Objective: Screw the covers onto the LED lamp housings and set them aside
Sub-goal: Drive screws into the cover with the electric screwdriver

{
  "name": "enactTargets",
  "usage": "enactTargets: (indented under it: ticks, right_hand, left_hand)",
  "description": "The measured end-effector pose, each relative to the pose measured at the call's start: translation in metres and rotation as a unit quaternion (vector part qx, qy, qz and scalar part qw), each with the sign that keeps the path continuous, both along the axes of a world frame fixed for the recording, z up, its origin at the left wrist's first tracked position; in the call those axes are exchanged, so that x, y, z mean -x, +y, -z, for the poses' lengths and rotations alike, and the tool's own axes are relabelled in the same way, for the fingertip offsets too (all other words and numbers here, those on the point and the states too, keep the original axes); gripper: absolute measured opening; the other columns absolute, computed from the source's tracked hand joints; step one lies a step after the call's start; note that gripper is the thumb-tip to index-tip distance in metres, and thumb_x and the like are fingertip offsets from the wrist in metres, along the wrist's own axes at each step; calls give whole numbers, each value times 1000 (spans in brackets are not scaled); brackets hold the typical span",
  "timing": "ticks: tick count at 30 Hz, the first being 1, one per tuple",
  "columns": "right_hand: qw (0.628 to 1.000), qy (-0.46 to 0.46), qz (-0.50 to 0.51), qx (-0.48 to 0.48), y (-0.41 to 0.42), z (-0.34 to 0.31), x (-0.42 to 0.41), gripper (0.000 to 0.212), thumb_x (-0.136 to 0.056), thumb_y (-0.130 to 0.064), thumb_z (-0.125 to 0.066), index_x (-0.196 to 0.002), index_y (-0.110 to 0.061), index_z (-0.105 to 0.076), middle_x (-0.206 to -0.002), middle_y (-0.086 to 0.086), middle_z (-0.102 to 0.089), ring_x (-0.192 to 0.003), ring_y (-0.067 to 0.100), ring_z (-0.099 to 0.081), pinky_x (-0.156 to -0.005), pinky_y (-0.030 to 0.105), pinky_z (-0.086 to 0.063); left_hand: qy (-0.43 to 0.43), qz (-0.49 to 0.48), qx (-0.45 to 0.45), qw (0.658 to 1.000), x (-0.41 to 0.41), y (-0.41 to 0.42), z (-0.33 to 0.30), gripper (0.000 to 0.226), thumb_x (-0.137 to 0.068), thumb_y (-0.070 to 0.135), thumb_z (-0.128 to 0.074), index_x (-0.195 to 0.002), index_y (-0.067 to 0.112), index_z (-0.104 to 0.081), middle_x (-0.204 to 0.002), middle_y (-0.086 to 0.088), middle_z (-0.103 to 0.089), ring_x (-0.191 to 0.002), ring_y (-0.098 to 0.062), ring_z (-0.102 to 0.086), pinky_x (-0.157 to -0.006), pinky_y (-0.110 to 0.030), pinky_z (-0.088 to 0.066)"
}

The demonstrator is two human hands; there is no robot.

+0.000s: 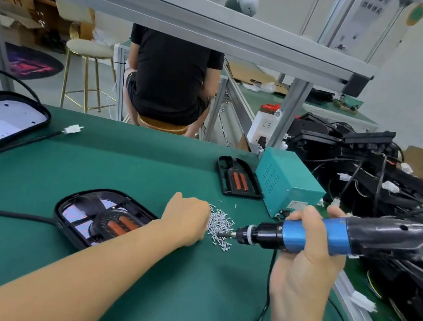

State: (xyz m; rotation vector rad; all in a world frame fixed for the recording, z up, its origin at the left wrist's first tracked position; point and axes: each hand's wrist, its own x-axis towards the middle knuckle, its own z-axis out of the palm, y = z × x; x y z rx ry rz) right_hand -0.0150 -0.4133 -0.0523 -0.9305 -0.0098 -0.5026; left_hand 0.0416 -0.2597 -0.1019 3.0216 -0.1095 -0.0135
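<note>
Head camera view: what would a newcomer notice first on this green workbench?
Probably the blue and black electric screwdriver gripped in the right hand, its tip at the pile of small silver screws mid-bench. The left hand reaches into that pile. Left of it lies an open black lamp housing with its thick cable curling away.
</note>
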Motion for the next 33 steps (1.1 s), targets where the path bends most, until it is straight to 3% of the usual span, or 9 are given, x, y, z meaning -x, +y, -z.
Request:
enactTargets:
  ticks: [3, 6, 9, 11, 13, 16, 21, 26, 33]
  right_hand:
    - [1000, 2, 3, -5, 2, 2, -7, 32, -88, 5, -61, -106, -18, -48, -85, 12, -48, -69, 15, -55, -78, 33, -46]
    - [1000, -6, -4, -24, 3, 5, -9, 34, -80, -3, -68, -103, -22, -51, -84, 8, -51, -69, 15, -57, -77, 30, -49]
    - [1000, -17, -11, -17, -1, 0, -8, 30, -84, 0, -63, -100, -22, -52, -76, 4, -52, -67, 14, -57, -75, 29, -49]
    - [999, -18, -11, -32, -4, -9, -7, 28, -88, 3, -58, -97, -23, -51, -71, 0, -53, -64, 12, -56, -74, 29, -49]
    - [997, -37, -42, -55, -6, -21, -4, 29, -88, 3, -56, -94, -24, -51, -66, -5, -55, -61, 10, -56, -72, 26, -50]
    - [982, -87, -133, -99, -2, -38, 4, 25, -80, -7, -61, -91, -27, -51, -66, -10, -54, -62, 6, -56, -71, 22, -50]
    - [964, -136, -203, -108, 20, -57, 23, 20, -81, -14, -61, -94, -25, -51, -69, -11, -53, -65, 5, -55, -74, 22, -51]
    - [958, -143, -233, -89, 44, -69, 35, 22, -77, -14, -60, -95, -26, -52, -68, -11, -51, -63, 6, -54, -74, 23, -50]
    - [957, -148, -242, -68, 65, -75, 43, 23, -77, -14, -59, -95, -26, -51, -66, -11, -51, -63, 6, -53, -75, 23, -50]
  left_hand:
    - [-14, 10, -38, 999, 2, 1, 2, 26, -79, 0, -52, -64, 21, -45, -83, -3, -68, -71, -24, -49, -78, -33, -25]
    - [-5, 20, -26, 999, 5, 2, -1, 30, -79, -3, -46, -60, 19, -39, -77, -5, -60, -70, -26, -44, -86, -33, -31]
    - [3, 18, 163, 986, 13, 14, -16, 18, -87, 7, -51, -73, 18, -57, -84, -8, -67, -72, -26, -48, -83, -31, -43]
    - [2, 28, 364, 931, 29, 28, -27, 13, -90, 12, -58, -79, 14, -64, -74, 1, -66, -65, -16, -56, -69, -28, -46]
    - [-10, 39, 530, 847, 53, 42, -34, 13, -90, 8, -59, -79, 13, -63, -67, 2, -66, -54, -11, -55, -55, -22, -45]
    - [-20, 41, 645, 762, 87, 55, -35, 15, -91, 7, -58, -78, 13, -63, -66, -6, -67, -46, -12, -51, -45, -15, -38]
    - [-51, 36, 706, 705, 117, 65, -38, 11, -79, 24, -63, -78, 13, -65, -70, -14, -68, -46, -17, -51, -47, -21, -42]
    - [-102, 40, 708, 697, 132, 77, -42, 14, -79, 19, -62, -79, 5, -65, -72, -16, -70, -46, -16, -54, -48, -18, -45]
    - [-132, 38, 706, 695, 145, 94, -41, 8, -83, 15, -69, -77, 11, -68, -74, -16, -71, -49, -18, -56, -51, -20, -47]
